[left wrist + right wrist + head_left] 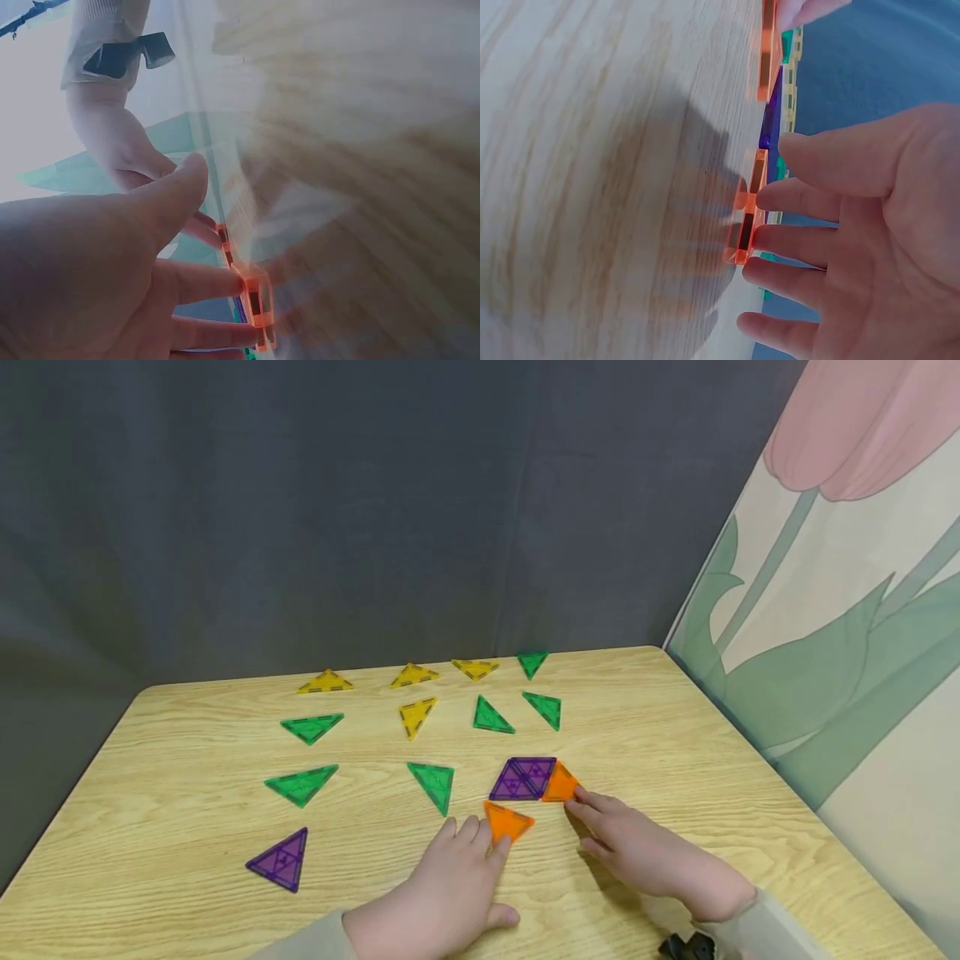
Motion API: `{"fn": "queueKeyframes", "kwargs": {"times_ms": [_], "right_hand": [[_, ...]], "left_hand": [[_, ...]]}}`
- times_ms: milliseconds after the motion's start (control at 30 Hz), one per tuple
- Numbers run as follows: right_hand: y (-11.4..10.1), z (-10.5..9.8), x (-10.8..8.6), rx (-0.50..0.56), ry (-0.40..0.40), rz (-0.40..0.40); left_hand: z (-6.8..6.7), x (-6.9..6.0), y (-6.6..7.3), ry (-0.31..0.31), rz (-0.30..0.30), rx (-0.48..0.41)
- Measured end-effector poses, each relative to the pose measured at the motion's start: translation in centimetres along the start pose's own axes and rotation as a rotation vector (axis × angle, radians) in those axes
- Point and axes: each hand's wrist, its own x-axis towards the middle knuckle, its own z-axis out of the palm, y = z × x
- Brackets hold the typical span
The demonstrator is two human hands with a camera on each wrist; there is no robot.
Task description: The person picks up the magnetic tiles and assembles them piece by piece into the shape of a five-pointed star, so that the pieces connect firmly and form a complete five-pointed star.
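My left hand (459, 887) lies at the near middle of the table, index fingertip touching an orange triangular tile (507, 819). Its fingers look straight in the left wrist view, pressed against the tile's edge. To the right, my right hand (636, 845) reaches in with extended fingers, touching the edge of a second orange triangular tile (561, 782). That tile lies against two purple triangular tiles (517, 781), joined side to side. In the right wrist view the right fingers (791, 236) are spread and straight, with the thumb apart.
Several green triangular tiles (433, 785) and several yellow ones (415, 717) lie flat across the middle and back of the wooden table (172, 760). A lone purple triangle (283, 862) lies at left. A dark curtain (337, 510) hangs behind; a tulip-patterned wall (847, 610) stands at right.
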Motion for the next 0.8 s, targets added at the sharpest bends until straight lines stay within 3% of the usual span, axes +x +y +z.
{"fn": "queueKeyframes", "kwargs": {"times_ms": [300, 500, 567, 633, 700, 800], "right_hand": [[-0.1, 0.1, 0.0, 0.014, -0.019, -0.032], [-0.3, 0.1, -0.1, 0.013, -0.024, -0.021], [-0.4, 0.1, -0.1, 0.013, -0.029, -0.021], [-0.5, 0.0, 0.0, 0.012, -0.039, -0.024], [-0.6, 0.0, 0.0, 0.015, -0.048, -0.027], [-0.6, -0.1, 0.0, 0.034, -0.059, -0.028]], "left_hand": [[0.2, 1.5, 0.4, 0.024, -0.094, -0.034], [0.3, 1.1, -0.1, 0.027, -0.114, -0.118], [0.1, 0.1, -0.5, 0.045, -0.116, -0.155], [-0.4, -1.8, -1.4, 0.070, -0.125, -0.197], [-0.8, -4.4, -2.8, 0.091, -0.141, -0.242], [-0.5, -9.2, -5.6, 0.068, -0.201, -0.318]]}}
